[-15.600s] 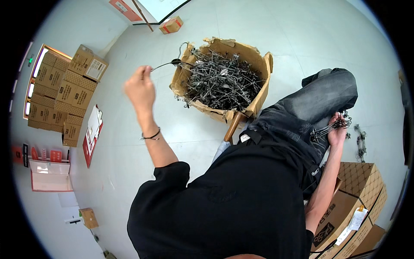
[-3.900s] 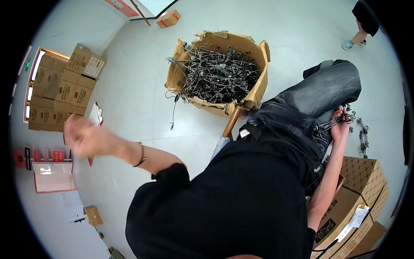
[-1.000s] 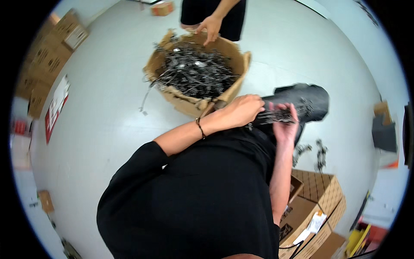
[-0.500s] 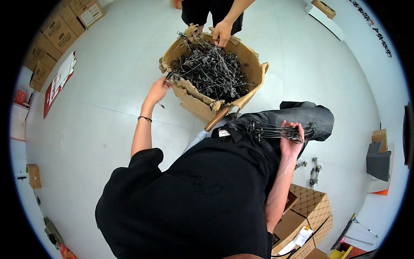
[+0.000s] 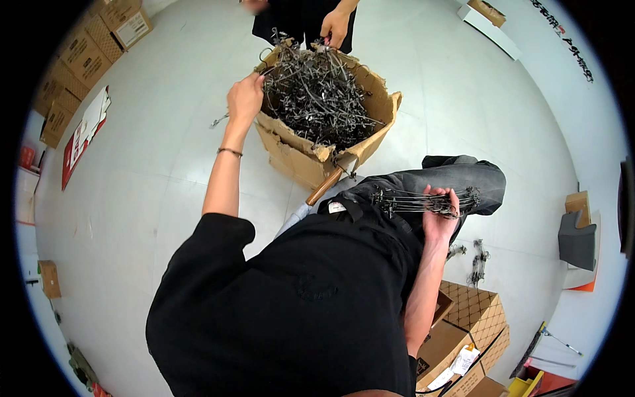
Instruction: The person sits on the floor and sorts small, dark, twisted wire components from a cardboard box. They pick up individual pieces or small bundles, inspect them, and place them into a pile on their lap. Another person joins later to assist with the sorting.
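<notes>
A torn cardboard box (image 5: 301,155) on the floor holds a tangled heap of grey metal hangers (image 5: 317,99). My left hand (image 5: 245,99) reaches out to the box's left rim and closes on a hanger at the edge of the heap. My right hand (image 5: 438,215) rests on my raised knee and grips a neat bundle of metal hangers (image 5: 413,200) lying across my grey trouser leg. Another person's hand (image 5: 335,28) touches the far rim of the box.
Stacked cardboard boxes (image 5: 86,53) stand at the far left, with more boxes (image 5: 466,324) close by my right side. A few loose hangers (image 5: 477,261) lie on the floor to the right. A wooden handle (image 5: 324,187) leans by the box.
My left hand has gone from my lap out to the box's left rim and into the heap. My right hand keeps the bundle on my knee. The view has tilted toward the box.
</notes>
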`<state>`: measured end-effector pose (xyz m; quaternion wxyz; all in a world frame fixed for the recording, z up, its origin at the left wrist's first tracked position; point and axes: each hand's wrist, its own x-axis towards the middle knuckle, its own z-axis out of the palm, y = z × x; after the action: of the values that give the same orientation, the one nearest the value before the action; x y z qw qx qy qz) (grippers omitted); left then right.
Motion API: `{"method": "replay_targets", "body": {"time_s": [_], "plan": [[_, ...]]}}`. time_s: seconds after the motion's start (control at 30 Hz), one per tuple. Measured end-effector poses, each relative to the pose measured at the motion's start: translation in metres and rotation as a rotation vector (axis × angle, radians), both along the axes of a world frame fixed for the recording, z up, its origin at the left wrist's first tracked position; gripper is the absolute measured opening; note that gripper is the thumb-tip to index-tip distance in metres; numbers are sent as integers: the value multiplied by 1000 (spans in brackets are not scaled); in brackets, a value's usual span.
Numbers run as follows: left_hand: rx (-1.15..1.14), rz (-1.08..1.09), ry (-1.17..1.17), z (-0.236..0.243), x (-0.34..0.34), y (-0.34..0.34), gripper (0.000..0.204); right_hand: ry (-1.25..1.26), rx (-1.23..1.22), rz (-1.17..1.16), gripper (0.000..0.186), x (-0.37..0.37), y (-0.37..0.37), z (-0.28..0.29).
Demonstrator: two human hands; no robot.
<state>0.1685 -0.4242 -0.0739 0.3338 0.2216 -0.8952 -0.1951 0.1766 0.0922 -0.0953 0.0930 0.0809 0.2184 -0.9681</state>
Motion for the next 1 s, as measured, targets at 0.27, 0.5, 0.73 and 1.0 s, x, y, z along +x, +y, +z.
{"method": "replay_targets", "body": {"time_s": [0.27, 0.5, 0.73, 1.0], "plan": [[-150, 70, -79, 61, -3, -10, 34, -21, -2, -26, 12, 2, -1, 3], [-147, 16, -157, 52, 9, -20, 28, -41, 9, -27, 13, 2, -2, 3], [-98, 66, -209, 18, 5, -9, 26, -60, -11, -27, 13, 1, -3, 4], [115, 132, -153, 33, 13, -7, 25, -44, -9, -45, 13, 2, 0, 3]]}}
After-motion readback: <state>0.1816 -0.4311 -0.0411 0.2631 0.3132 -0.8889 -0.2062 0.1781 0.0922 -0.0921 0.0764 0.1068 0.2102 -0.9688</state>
